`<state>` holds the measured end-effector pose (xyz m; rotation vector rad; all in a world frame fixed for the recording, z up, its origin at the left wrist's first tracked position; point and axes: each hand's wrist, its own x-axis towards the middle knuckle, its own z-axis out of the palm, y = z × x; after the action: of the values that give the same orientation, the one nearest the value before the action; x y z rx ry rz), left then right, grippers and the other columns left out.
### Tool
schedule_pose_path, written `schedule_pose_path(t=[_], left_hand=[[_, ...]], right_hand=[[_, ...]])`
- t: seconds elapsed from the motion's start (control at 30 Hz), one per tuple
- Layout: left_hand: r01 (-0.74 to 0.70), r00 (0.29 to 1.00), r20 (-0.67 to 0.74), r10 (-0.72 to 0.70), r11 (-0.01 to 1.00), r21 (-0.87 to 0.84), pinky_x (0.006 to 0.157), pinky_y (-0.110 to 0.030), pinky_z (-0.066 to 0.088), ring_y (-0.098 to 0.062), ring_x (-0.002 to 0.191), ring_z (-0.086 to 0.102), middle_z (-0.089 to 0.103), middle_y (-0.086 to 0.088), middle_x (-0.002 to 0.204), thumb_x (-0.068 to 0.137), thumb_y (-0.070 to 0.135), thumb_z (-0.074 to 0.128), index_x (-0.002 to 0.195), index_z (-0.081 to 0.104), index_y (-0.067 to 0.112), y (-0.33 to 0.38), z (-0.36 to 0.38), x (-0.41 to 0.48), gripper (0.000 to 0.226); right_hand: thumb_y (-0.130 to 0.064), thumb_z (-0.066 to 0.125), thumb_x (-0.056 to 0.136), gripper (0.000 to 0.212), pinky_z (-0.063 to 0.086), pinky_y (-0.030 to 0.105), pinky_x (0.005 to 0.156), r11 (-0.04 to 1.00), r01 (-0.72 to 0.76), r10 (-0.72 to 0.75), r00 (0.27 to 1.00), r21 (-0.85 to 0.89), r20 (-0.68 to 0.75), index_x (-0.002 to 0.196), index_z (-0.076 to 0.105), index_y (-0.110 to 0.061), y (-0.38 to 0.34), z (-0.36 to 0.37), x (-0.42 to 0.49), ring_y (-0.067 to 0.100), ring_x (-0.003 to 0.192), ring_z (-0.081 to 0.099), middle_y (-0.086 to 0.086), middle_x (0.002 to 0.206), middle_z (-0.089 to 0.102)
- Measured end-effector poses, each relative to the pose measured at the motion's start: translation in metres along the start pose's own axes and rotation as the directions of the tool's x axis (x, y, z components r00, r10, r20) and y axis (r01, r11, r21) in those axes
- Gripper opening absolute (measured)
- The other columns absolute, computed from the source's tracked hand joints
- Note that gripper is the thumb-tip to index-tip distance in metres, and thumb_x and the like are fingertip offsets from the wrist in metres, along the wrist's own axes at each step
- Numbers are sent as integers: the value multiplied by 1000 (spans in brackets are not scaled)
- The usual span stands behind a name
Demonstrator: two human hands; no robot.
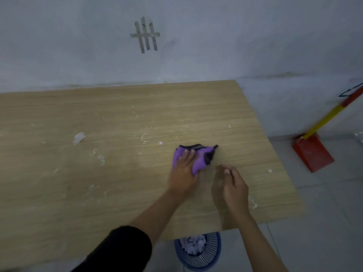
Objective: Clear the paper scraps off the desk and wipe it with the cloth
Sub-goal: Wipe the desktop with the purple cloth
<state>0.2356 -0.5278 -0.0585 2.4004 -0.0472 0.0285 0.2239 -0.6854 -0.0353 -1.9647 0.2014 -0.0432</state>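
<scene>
Cloth (202,158) is pressed flat on the counter (117,193), centre frame, by the straight-fingered left grip (183,173); the right grip (233,185), loosely curled and empty, is held beside; scraps (79,137) lie frame-left.

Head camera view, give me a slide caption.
Left hand presses a purple cloth on the wooden desk; right hand hovers beside it.
</scene>
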Motion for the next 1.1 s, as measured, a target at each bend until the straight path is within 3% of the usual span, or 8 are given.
schedule_pose_path(t=[0.13,0.27,0.33,0.47,0.73,0.9,1.0,1.1], left_hand=[[178,971,-149,-184,982,-57,116,-38,11,-29,136,31,38,-17,144,86,24,33,139,33,6,-25,-54,36,56],[388,920,36,-390,920,64,110,-36,20,-36,137,28,22,-21,151,98,26,35,144,16,6,-39,-77,50,54],[339,933,102,-345,938,75,110,-28,13,-32,141,18,10,-15,155,99,25,36,145,12,8,-25,-68,40,54],[144,983,108,-146,989,23,108,-15,2,-20,144,13,16,-10,154,96,22,44,143,21,7,3,-29,1,54],[-81,964,249,89,996,-41,112,-16,7,-5,139,17,27,2,151,92,36,44,142,28,17,40,18,-85,56],[-102,945,303,122,991,-80,103,1,0,4,131,16,30,0,150,94,27,46,142,30,15,65,33,-133,52],[-71,935,342,98,994,-89,110,-9,7,-3,137,22,31,-1,150,95,29,44,142,30,18,72,37,-148,51],[-42,922,382,64,997,-66,100,-4,7,-10,137,26,30,1,151,96,32,43,142,30,22,78,35,-155,50]], right_hand=[[-23,41,98,25,37,4,71,999,3,-1,999,-47,32,109,63,-22,14,-21,-6,4,90,56,-10,101,64],[-24,43,97,24,37,10,83,998,14,-7,994,-61,107,111,63,-22,31,-31,-14,3,106,52,-11,116,59],[-24,44,97,23,35,3,82,999,10,-5,993,-41,121,110,63,-23,33,-35,-17,-4,102,52,-15,114,59],[-18,43,97,24,34,-6,74,1000,-19,17,997,23,71,103,64,-28,33,-46,-24,-16,92,50,-23,102,60],[-14,42,97,24,35,-4,74,999,-22,19,998,46,64,103,64,-23,36,-66,-44,0,93,54,-12,102,62],[-14,41,97,25,33,-6,72,1000,-8,6,995,23,96,105,64,-19,32,-74,-50,5,99,54,-9,106,63],[-14,41,97,25,35,-5,72,1000,26,-28,989,14,144,106,63,-19,27,-78,-54,-3,91,54,-10,102,62],[-16,42,97,24,36,-3,74,999,51,-51,973,7,223,109,63,-18,27,-83,-60,-12,89,52,-11,104,62]])
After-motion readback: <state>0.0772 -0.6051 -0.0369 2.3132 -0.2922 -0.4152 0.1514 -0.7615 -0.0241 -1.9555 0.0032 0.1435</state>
